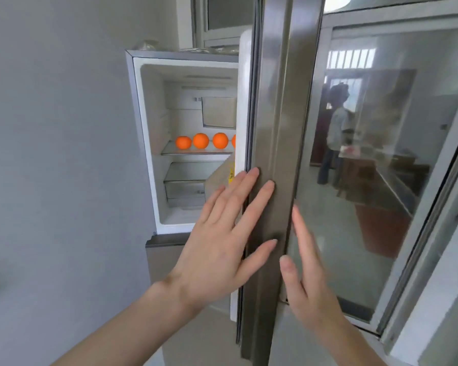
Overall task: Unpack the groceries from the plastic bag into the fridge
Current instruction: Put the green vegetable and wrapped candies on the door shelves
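Room: a grey wall (50,128) stands left of the fridge (143,107).
Fridge: upper compartment open, its door (280,128) swung toward the camera, the glossy front mirroring a room.
Oranges (201,140): in a row on a glass shelf (196,152) inside; drawers sit below.
Left hand (222,233): fingers straight and spread, lying flat on the door's edge, holding nothing.
Right hand (310,281): fingers straight, flat against the door front, holding nothing.
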`<state>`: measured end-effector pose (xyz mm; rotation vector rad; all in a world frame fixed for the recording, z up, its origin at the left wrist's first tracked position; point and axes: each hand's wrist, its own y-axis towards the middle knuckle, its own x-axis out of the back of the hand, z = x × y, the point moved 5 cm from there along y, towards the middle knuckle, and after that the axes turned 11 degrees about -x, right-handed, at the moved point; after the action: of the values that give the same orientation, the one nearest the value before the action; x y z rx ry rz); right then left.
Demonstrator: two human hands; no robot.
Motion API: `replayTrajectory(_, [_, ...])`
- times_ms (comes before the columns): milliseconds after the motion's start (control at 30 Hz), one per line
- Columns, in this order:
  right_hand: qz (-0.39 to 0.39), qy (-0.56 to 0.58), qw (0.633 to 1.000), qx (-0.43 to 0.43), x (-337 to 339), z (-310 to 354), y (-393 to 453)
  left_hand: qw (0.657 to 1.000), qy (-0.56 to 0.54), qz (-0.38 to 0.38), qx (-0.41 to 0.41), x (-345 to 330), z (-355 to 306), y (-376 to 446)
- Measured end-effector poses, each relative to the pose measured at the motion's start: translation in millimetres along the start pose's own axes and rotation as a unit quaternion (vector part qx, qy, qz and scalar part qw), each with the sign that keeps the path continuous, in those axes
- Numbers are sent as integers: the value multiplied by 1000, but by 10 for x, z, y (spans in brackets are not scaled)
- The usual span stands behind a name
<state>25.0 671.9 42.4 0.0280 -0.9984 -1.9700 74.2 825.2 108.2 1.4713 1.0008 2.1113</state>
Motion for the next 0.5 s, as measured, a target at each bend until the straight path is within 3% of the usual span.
replayTrajectory(500, [145,-134,977,80,-1352,-37,719,987,41,-37,154,45,1199,-767])
